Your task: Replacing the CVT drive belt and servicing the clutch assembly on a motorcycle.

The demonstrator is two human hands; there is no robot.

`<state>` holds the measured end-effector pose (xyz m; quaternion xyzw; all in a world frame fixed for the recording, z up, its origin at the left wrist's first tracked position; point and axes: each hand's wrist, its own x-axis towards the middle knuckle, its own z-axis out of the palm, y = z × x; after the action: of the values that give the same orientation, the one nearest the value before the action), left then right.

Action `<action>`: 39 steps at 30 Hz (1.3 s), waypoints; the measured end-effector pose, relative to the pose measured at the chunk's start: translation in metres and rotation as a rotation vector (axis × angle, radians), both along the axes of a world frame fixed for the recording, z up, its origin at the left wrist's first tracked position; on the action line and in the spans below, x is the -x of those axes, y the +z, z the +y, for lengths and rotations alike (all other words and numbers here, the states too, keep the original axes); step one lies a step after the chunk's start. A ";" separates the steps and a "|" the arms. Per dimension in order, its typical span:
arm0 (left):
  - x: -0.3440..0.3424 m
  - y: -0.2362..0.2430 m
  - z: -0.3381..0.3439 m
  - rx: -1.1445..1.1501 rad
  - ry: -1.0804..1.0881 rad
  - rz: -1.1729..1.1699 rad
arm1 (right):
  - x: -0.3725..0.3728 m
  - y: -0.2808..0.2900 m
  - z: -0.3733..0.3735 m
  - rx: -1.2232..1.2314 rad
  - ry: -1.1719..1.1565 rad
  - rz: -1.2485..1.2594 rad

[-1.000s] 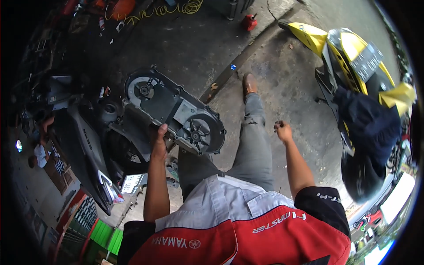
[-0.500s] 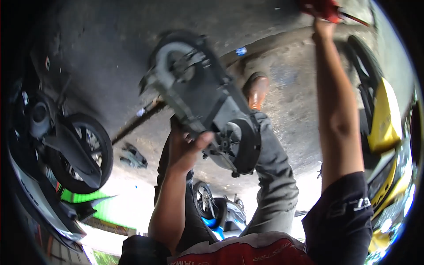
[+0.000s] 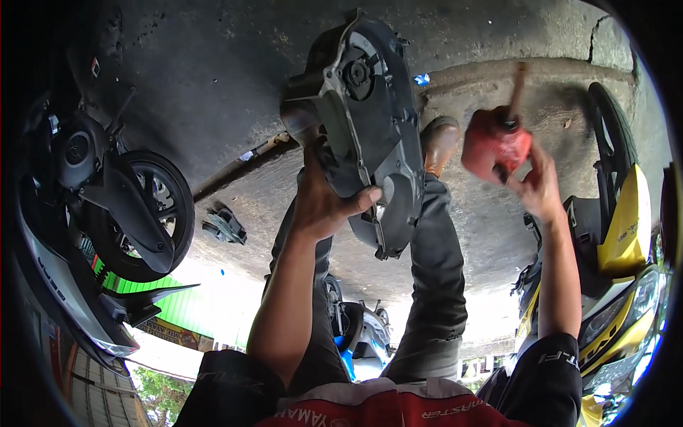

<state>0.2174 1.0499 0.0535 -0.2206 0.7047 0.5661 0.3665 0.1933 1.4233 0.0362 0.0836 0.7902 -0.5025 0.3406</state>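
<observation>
My left hand (image 3: 331, 199) grips the lower part of a scooter's black crankcase cover (image 3: 400, 128), thumb over its rim. The cover is held up on its long axis, tilted, with its hollow inner side partly turned toward me. A round seat shows at its upper end. My right hand (image 3: 538, 186) is closed on a red plastic can (image 3: 494, 146), apart from the cover and to its right. From the can's dark opening rises a brownish stick-like piece (image 3: 519, 89), blurred by motion; I cannot tell whether it is a spout or a handle.
A dark scooter with its wheel (image 3: 158, 213) stands at the left, a yellow scooter (image 3: 626, 220) at the right. A small dark part (image 3: 225, 225) lies on the stained concrete floor. My brown shoe (image 3: 441, 139) is beyond the cover; a blue scooter (image 3: 366, 331) shows between my legs.
My right hand has brought the red can down and nearer from the far right. The cover in my left hand has turned more upright and shifted slightly right and away.
</observation>
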 end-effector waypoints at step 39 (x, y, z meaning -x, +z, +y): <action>-0.003 -0.009 0.024 -0.006 -0.184 0.035 | -0.022 0.024 -0.043 -0.013 0.226 -0.246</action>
<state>0.2201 1.0738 0.0448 -0.1439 0.7268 0.5358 0.4050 0.2149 1.3805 0.0607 0.0574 0.7503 -0.4418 0.4884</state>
